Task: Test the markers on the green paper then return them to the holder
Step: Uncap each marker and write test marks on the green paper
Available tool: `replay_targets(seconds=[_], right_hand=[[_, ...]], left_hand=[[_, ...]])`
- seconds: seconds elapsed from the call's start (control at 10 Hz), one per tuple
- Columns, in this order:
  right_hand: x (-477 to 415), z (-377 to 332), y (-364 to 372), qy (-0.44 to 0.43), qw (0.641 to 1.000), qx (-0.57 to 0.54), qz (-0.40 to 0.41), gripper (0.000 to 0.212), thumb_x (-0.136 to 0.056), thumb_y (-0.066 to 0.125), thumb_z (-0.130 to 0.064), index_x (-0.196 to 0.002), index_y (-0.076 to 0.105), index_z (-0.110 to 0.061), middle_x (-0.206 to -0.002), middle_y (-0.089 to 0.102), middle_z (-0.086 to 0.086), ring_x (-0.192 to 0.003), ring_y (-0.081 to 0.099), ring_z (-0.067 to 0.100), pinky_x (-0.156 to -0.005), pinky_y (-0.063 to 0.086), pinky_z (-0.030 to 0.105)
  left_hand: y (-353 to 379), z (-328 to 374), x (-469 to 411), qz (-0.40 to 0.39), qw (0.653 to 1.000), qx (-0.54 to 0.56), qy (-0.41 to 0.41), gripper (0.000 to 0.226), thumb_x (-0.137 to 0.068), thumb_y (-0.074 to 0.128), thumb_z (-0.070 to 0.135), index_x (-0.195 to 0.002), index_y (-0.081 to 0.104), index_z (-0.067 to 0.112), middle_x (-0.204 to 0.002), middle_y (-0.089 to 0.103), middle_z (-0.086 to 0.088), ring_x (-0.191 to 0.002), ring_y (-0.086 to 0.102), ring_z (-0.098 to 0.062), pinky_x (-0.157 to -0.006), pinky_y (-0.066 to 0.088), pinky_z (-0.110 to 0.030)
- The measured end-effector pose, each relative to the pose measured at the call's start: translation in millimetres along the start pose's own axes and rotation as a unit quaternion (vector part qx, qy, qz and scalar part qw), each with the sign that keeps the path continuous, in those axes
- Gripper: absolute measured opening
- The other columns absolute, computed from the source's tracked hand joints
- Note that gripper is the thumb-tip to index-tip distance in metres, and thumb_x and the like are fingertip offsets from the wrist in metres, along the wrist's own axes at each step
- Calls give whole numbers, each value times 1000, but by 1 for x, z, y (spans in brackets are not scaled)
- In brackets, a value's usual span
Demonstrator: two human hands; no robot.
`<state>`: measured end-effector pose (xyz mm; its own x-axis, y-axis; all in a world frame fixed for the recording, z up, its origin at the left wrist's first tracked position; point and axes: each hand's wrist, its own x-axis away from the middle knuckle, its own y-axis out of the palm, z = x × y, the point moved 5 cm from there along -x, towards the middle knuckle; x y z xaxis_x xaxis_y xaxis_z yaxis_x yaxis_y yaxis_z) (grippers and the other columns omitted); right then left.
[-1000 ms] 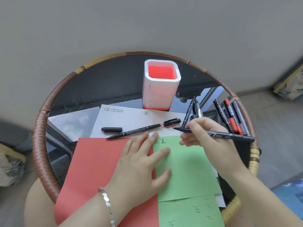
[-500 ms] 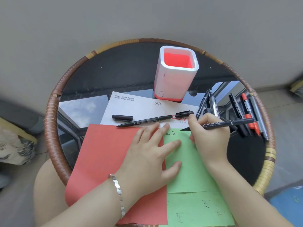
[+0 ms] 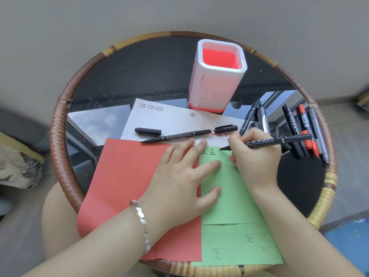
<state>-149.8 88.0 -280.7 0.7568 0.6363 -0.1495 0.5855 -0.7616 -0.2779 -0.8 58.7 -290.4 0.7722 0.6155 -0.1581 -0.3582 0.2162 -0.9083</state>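
Observation:
My right hand point(image 3: 253, 156) grips a black marker point(image 3: 275, 141) with its tip at the top edge of the green paper point(image 3: 233, 198), just right of two written characters. My left hand point(image 3: 179, 180) lies flat with straight fingers, pressing on the red paper point(image 3: 127, 184) and the green paper's left edge. An uncapped black marker point(image 3: 175, 136) lies on a white sheet point(image 3: 169, 120), with two loose black caps point(image 3: 148, 131) point(image 3: 226, 128) beside it. The white holder point(image 3: 216, 76) with a red inside stands at the back; no markers show in it.
Several more markers point(image 3: 299, 128), black, red and grey, lie in a bunch at the table's right side. The round table has a woven rattan rim point(image 3: 60, 148) and a reflective dark top. A second green sheet point(image 3: 237, 244) with marks lies at the front edge.
My right hand brought the marker down and left, so its tip now meets the green paper. The left hand has stayed flat on the papers. The view shifted.

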Motion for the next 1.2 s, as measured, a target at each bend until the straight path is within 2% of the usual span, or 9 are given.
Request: replay_targets(seconds=[0.2,0.4,0.6,0.8,0.9,1.1,1.2], right_hand=[[1,-1,2,-3,1000,10,-8,37,-77,62,-11,-45,43,-11,-34,52,0,-37,49,17,-50,43,27],[-1,3,-1,-8,1000,15,15,31,-73,61,-12,-49,43,-8,-35,49,5,-39,45,24,-52,40,29],[-1,3,-2,-5,1000,1,12,37,-75,62,-10,-44,42,-14,-32,48,0,-38,43,21,-51,38,26],[-1,3,0,-11,1000,11,7,36,-73,62,-8,-44,41,-10,-33,49,3,-38,41,18,-51,37,25],[-1,2,0,-13,1000,17,7,33,-68,62,-8,-44,39,-7,-36,48,12,-39,41,21,-52,38,27],[0,-1,-1,-14,1000,24,8,31,-70,61,-3,-47,40,-1,-40,50,16,-35,39,12,-53,38,25],[0,1,-1,-6,1000,17,13,29,-68,60,-4,-47,40,-3,-37,47,10,-38,41,17,-52,37,24]], left_hand=[[0,0,0,-4,1000,1,-3,44,-74,48,52,-109,65,30,-130,55,-9,-122,46,-32,-100,27,-44],[0,0,0,-10,1000,-4,-6,45,-74,47,52,-110,64,30,-131,54,-8,-122,46,-31,-101,26,-43],[0,0,0,-15,1000,-6,-8,45,-75,47,53,-111,64,31,-131,54,-8,-123,45,-31,-101,25,-43],[-1,0,0,-13,1000,-7,-9,45,-75,47,53,-110,64,31,-131,54,-8,-122,46,-31,-101,25,-42],[0,0,0,-15,1000,-7,-10,45,-75,47,53,-110,64,31,-131,54,-8,-123,46,-31,-101,25,-43],[0,0,0,-17,1000,-5,-12,46,-75,46,53,-110,64,31,-131,54,-8,-123,46,-31,-102,24,-43],[0,0,0,-15,1000,-2,-12,46,-74,47,53,-110,64,31,-131,54,-8,-122,46,-32,-102,24,-43]])
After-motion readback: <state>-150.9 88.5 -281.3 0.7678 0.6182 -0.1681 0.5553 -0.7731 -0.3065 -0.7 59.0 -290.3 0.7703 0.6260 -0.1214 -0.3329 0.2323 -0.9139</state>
